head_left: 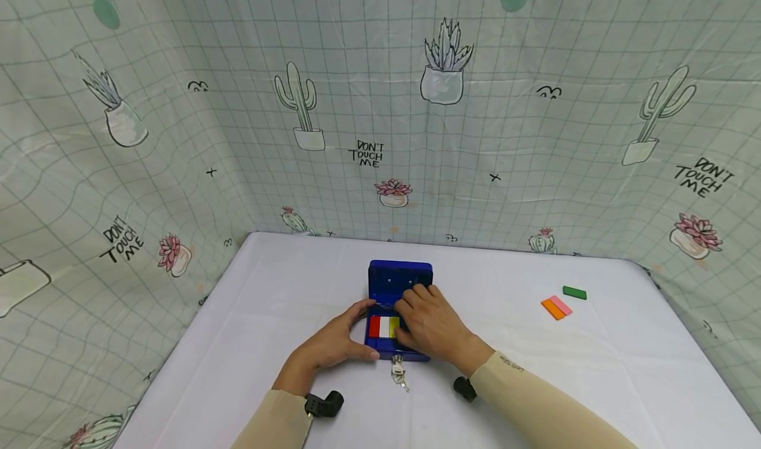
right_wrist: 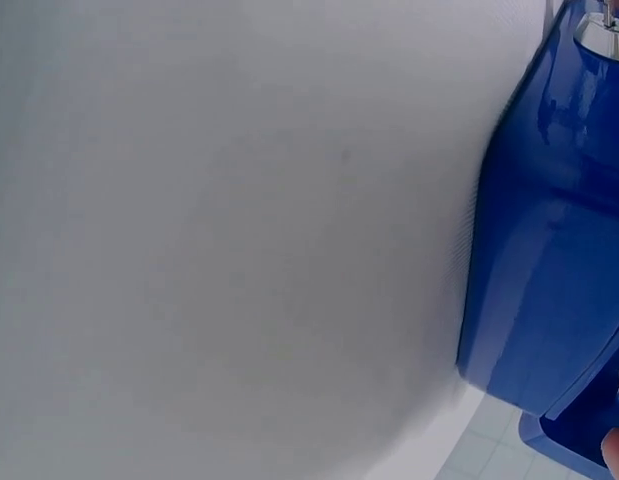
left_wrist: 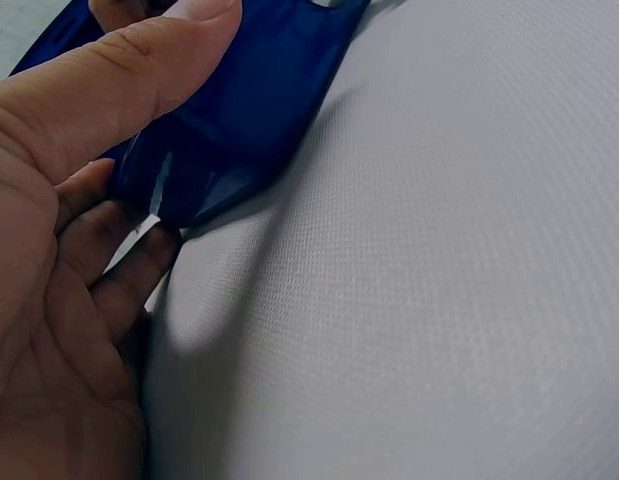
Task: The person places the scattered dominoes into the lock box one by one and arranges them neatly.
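Blue, glossy and hard-shelled, a rectangular cash box [head_left: 385, 354] with rounded corners sits on the white tablecloth [head_left: 505, 277], directly in front of the person. Its lid [head_left: 389, 284] stands raised at the far side, the darker inner face dotted with two small pale spots. At the front, a round silvery lock [right_wrist: 601, 38] carries metal keys [head_left: 399, 375], which trail onto the cloth.

Inside the box, three flat, straight-edged blocks lie side by side: a red block [head_left: 374, 327], a white block [head_left: 384, 327] and a yellow block [head_left: 393, 327], the last partly covered by the right hand [head_left: 433, 320]. That hand arches over the box's right half with bent fingers; whether they pinch anything is hidden. The left hand [head_left: 334, 340] grips the box's left end, thumb at the near corner and fingers round the side.

Well apart, to the right, an orange block [head_left: 552, 310] and a pink block [head_left: 561, 305] lie long edge to long edge, with a dark green block [head_left: 574, 293] just beyond them. Beige sleeves [head_left: 535, 396] cover both forearms, and a black wrist camera [head_left: 325, 404] shows at the left wrist. Up close, the tablecloth has a fine, grainy weave. Behind it hangs a softly rippled fabric backdrop [head_left: 357, 39], gridded and printed with potted cacti and succulents.
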The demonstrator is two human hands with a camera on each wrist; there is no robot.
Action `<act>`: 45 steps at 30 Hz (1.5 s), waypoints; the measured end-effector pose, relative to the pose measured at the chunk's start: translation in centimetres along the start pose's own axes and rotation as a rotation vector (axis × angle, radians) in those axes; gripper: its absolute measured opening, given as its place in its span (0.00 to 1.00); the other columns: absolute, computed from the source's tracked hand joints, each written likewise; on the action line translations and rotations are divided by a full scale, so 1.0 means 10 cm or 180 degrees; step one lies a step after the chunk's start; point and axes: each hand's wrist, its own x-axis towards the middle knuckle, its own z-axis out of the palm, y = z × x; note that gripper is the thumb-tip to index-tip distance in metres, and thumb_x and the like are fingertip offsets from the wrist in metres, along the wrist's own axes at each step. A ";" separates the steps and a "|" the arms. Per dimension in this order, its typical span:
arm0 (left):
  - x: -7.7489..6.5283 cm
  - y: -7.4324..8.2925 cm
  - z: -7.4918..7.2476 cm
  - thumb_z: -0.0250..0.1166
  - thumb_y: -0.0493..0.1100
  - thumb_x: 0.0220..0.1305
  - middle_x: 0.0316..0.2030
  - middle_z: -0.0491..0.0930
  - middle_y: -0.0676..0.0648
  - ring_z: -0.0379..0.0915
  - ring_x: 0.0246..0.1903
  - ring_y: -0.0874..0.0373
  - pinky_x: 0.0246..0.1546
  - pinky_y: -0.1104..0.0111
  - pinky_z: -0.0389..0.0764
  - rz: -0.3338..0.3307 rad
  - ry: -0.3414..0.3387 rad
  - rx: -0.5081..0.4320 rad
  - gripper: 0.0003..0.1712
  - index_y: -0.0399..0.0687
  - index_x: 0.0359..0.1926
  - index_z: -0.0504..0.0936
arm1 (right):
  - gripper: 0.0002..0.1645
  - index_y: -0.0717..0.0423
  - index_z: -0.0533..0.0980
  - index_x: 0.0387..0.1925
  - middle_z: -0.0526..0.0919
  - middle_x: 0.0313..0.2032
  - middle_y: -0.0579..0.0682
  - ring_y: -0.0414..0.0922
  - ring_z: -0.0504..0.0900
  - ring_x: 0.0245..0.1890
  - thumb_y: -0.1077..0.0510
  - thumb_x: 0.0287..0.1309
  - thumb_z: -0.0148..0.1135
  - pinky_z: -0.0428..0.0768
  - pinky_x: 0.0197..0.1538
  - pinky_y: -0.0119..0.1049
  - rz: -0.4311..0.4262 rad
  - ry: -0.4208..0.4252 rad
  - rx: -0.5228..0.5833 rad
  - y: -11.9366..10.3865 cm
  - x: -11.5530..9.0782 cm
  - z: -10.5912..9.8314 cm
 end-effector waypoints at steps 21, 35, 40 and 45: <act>-0.02 0.02 0.00 0.86 0.45 0.50 0.80 0.62 0.39 0.53 0.81 0.38 0.79 0.34 0.48 -0.0034 0.0047 0.0018 0.60 0.56 0.81 0.63 | 0.22 0.52 0.81 0.46 0.79 0.38 0.48 0.48 0.72 0.40 0.40 0.63 0.71 0.71 0.43 0.41 0.0219 0.0026 0.0162 0.22 -0.20 -0.10; -0.01 0.01 0.01 0.86 0.44 0.49 0.80 0.61 0.39 0.54 0.80 0.38 0.78 0.34 0.50 -0.0041 0.0044 0.0029 0.62 0.55 0.81 0.61 | 0.23 0.56 0.81 0.45 0.82 0.40 0.50 0.50 0.75 0.41 0.44 0.59 0.74 0.72 0.43 0.43 0.0383 0.0305 0.0184 0.57 -0.47 -0.11; -0.01 0.01 0.01 0.86 0.44 0.49 0.80 0.61 0.39 0.53 0.80 0.38 0.79 0.35 0.50 -0.0006 0.0029 0.0002 0.62 0.53 0.81 0.61 | 0.23 0.57 0.81 0.47 0.82 0.41 0.51 0.51 0.75 0.42 0.44 0.60 0.73 0.73 0.45 0.45 0.0525 0.0189 0.0224 0.71 -0.58 -0.13; 0.00 0.01 0.01 0.86 0.44 0.49 0.81 0.60 0.38 0.53 0.81 0.38 0.79 0.34 0.50 -0.0008 0.0016 -0.0018 0.62 0.53 0.82 0.61 | 0.23 0.58 0.81 0.47 0.83 0.42 0.53 0.53 0.76 0.44 0.45 0.60 0.73 0.74 0.47 0.47 0.0660 0.0103 0.0229 0.85 -0.73 -0.14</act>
